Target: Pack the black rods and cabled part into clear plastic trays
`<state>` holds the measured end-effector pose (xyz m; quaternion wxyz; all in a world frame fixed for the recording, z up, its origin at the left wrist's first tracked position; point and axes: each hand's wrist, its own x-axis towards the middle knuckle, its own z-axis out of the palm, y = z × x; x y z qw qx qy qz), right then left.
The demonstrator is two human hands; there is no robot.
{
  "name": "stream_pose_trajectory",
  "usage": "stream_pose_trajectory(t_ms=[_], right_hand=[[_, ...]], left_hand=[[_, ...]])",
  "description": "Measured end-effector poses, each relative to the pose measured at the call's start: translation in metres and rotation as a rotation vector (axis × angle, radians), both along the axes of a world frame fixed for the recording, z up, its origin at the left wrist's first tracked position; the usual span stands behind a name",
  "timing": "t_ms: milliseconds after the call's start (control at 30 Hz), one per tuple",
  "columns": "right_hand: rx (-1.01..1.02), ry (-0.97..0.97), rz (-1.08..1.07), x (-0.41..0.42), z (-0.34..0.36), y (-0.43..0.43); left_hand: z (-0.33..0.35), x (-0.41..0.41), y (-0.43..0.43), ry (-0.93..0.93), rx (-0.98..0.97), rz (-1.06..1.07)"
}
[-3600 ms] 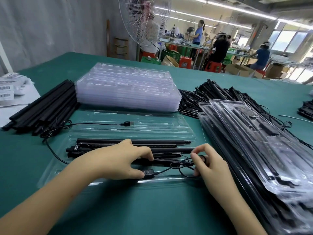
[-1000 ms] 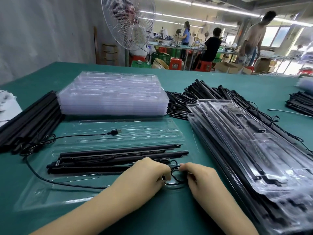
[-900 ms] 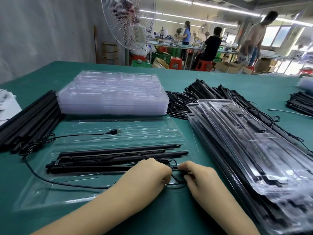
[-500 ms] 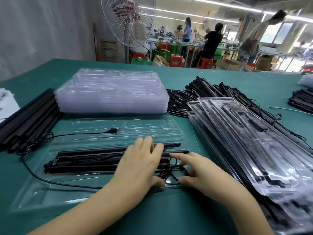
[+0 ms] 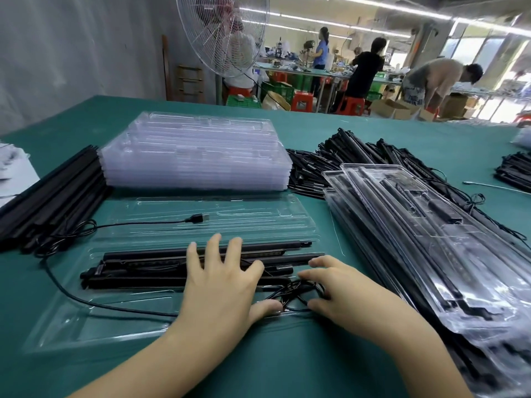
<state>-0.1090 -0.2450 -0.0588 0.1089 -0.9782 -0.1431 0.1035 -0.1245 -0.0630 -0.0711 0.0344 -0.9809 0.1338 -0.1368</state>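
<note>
**Table** (image 5: pixel 373 130): one, covered in green.

**Fan** (image 5: pixel 224 33): one, wire-caged, standing past the far edge. Three people are at benches behind it.

**Packed trays** (image 5: pixel 431 254): one slanting stack on the right; the number of layers cannot be counted. The black parts inside show through the lids.

**Empty trays** (image 5: pixel 195 156): one neat stack at far centre; the layers are too fine to count.

**Open tray** (image 5: pixel 258 214): one, clear, lying flat just in front of the empty stack.

**Loose rods** (image 5: pixel 57 196): one bundle on the left, lying diagonally, too many to count.

**Cabled parts** (image 5: pixel 359 150): one tangled heap behind the packed stack. A smaller heap (image 5: pixel 514 173) lies at the far right edge.

**Rods in tray** (image 5: pixel 143 268): at least three, side by side lengthwise in the near half of the open tray.

**Cable** (image 5: pixel 86 300): one. It runs out over the tray's left side and loops back to a USB plug (image 5: pixel 198 218) resting on the tray's far half.

**Coil** (image 5: pixel 296 291): one, a small bunch of the cable at the tray's near right.

**Left hand** (image 5: pixel 221 282): flat, with the fingers spread and straight across the rods in the tray. Its thumb touches the coil's near left side.

**Right hand** (image 5: pixel 344 294): loose, with the fingers reaching left over the coil and the thumb at the coil's near edge. It grips nothing.

The coil sits between the two hands. The rods extend left from under the left palm.
</note>
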Motion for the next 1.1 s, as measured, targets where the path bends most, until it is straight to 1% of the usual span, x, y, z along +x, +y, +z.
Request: stream_pose_trajectory(t_ms=[133, 233, 267, 433, 567, 633, 733, 800, 833, 933, 967, 1033, 1100], right_hand=[[-0.034, 0.004, -0.047, -0.001, -0.002, 0.003], [-0.086, -0.017, -0.075, -0.003, -0.005, 0.008], [-0.098, -0.029, -0.085, -0.004, -0.006, 0.009], [-0.078, -0.109, -0.121, -0.01, -0.012, 0.011], [0.017, -0.134, -0.127, -0.008, -0.012, 0.006], [0.1, -0.159, -0.143, -0.006, -0.014, 0.005], [0.2, -0.23, -0.191, -0.004, -0.018, 0.007], [0.279, -0.288, -0.223, -0.003, -0.02, 0.008], [0.326, -0.314, -0.231, -0.004, -0.02, 0.008], [0.425, -0.38, -0.199, -0.004, -0.017, 0.008], [0.467, -0.389, -0.192, -0.005, -0.015, 0.007], [0.565, -0.355, -0.217, -0.006, -0.013, 0.003], [0.6, -0.272, -0.252, -0.004, -0.012, -0.002]], left_hand=[[-0.007, 0.001, 0.004, 0.012, 0.013, 0.014], [-0.005, 0.003, 0.003, 0.115, -0.01, 0.046], [-0.01, 0.004, 0.005, 0.122, -0.011, 0.034], [-0.016, 0.006, 0.007, 0.114, -0.122, -0.034], [-0.014, 0.006, 0.007, 0.083, -0.17, -0.046], [-0.012, 0.005, 0.006, 0.089, -0.151, -0.056], [-0.004, 0.003, 0.004, 0.017, -0.161, -0.11], [-0.003, 0.002, 0.003, 0.084, -0.194, -0.117], [-0.011, 0.004, 0.003, 0.075, -0.207, -0.11], [-0.018, 0.007, 0.005, 0.027, -0.17, -0.083], [-0.018, 0.008, 0.005, 0.044, -0.171, -0.076], [-0.015, 0.008, 0.004, 0.07, -0.173, -0.067], [-0.014, 0.009, 0.003, 0.068, -0.181, -0.074]])
